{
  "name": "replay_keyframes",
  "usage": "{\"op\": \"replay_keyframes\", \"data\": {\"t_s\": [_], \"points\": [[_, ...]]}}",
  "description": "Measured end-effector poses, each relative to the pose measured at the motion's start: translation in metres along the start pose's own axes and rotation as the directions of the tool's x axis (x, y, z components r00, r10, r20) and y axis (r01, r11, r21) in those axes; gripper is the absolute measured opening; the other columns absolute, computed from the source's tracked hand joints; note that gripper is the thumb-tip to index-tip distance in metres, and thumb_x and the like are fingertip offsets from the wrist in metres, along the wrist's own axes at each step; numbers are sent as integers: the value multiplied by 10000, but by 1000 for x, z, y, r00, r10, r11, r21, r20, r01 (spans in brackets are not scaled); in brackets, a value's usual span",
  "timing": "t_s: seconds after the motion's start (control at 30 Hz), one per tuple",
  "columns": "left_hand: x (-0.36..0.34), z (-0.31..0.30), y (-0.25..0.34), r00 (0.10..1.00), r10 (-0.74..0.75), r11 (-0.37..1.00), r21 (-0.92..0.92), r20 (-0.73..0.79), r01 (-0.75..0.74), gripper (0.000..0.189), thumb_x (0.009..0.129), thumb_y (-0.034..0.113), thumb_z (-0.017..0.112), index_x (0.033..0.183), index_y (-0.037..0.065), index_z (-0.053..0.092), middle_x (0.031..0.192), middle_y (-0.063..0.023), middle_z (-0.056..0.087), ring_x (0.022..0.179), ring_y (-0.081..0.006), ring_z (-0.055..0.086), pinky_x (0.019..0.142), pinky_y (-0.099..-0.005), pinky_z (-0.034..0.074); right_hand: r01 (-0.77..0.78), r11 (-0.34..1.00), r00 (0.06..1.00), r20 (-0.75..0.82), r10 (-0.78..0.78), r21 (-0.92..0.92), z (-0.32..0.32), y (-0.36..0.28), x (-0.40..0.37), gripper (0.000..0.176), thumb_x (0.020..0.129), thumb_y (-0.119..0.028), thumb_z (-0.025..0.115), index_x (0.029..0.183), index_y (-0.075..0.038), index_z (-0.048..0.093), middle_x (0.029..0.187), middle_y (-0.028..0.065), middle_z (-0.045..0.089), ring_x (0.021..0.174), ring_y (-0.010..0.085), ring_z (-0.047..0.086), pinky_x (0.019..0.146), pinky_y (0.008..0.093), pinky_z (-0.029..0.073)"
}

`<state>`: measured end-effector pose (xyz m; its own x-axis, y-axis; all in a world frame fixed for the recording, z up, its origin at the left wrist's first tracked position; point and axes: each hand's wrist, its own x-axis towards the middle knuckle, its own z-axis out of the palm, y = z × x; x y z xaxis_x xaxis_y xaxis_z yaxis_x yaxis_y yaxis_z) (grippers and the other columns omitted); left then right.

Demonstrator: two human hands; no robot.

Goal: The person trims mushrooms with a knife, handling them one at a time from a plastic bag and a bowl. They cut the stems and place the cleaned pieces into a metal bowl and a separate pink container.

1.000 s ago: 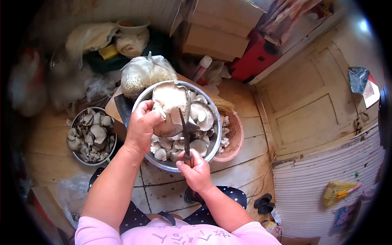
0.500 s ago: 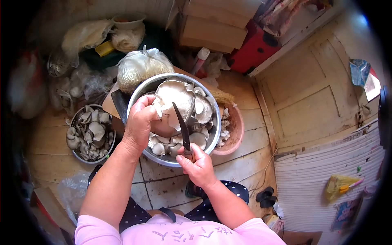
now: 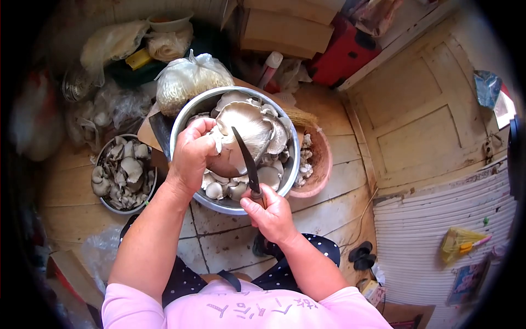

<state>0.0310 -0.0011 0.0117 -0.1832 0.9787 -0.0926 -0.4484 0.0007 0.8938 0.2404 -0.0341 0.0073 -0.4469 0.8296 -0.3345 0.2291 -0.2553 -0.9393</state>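
My left hand (image 3: 193,153) grips a large oyster mushroom (image 3: 246,125) by its stem end, its pale gilled underside turned up toward me. In my right hand (image 3: 269,215) is a knife (image 3: 247,163) with a dark curved blade, held by the handle. The blade points away from me and overlaps the mushroom's gills in this view. Both hands are over a metal basin (image 3: 230,209) heaped with more oyster mushrooms (image 3: 268,176). My left fingertips are partly hidden behind the stem.
Left of the basin, a smaller metal bowl (image 3: 102,198) holds several mushrooms. A pink tub (image 3: 320,178) with pale trimmings stands to the right. Behind the basin sits a clear plastic bag (image 3: 192,82) with pale contents. Cardboard boxes (image 3: 285,33) and a wooden door (image 3: 419,109) bound the space.
The mushroom and both hands have shifted slightly, with the gills turned a little more to the right. The knife stays close over the mushroom. The whole view has tilted slightly.
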Motion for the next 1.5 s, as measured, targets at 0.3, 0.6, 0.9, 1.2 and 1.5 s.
{"op": "replay_keyframes", "data": {"t_s": [0.3,0.6,0.9,1.2,1.5], "points": [[-4,5,-12,997,75,986,148,3,-74,244,731,76,547,956,-10,589,840,-20,612,756,-76,539,683,-227,453,55,992,998,-19,-58,-112,-4,6,5,289,910,-254,644,1023,5,582,818,18,615,752,80,536,696,254,453],[-10,10,-25,985,167,896,424,-46,-133,318,712,102,600,999,-33,576,863,-73,633,786,-118,571,735,-253,477,24,984,999,-37,-31,-175,-4,5,10,340,893,-282,641,1030,25,591,845,63,640,770,121,562,725,293,469],[-3,2,-7,980,48,999,23,-192,-44,291,748,98,560,1015,-15,585,899,-38,620,786,-89,562,710,-217,454,111,981,994,8,-111,-159,4,6,3,212,903,-246,650,906,-53,562,660,-31,506,562,57,454,510,241,387],[-8,7,-11,984,88,952,303,-153,-38,283,748,107,631,996,-28,609,885,-52,640,800,-87,570,720,-227,470,104,916,986,-83,-147,-387,1,4,5,302,879,-261,634,986,17,581,793,165,637,727,258,606,702,355,477],[0,-6,-6,972,116,953,299,-202,-52,307,753,131,673,1008,-31,617,888,-45,648,793,-87,574,718,-226,469,93,925,991,-51,-120,-367,-2,11,2,299,882,-273,634,951,12,576,737,140,599,662,216,534,662,348,460]]}}
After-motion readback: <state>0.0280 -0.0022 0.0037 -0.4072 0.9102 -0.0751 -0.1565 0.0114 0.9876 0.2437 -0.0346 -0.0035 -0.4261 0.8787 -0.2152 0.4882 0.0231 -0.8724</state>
